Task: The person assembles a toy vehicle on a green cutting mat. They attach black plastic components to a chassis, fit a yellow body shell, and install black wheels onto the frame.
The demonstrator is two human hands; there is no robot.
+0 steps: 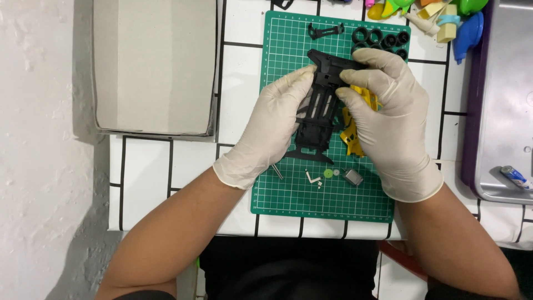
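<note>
Both gloved hands — left hand [272, 125], right hand [388, 111] — clamp fingers on the black toy car frame [319, 108]; it looks light, stiff, thin — best held by its sides.

Only one view: head cam, sitting above the person & looking almost straight down at the green cutting mat [327, 183] on the white tiled table [150, 166]. It's framing things close, w/ both forearms coming in from the bottom edge. Top of pic is facing away from the person; a white wall is running down the left.
</note>
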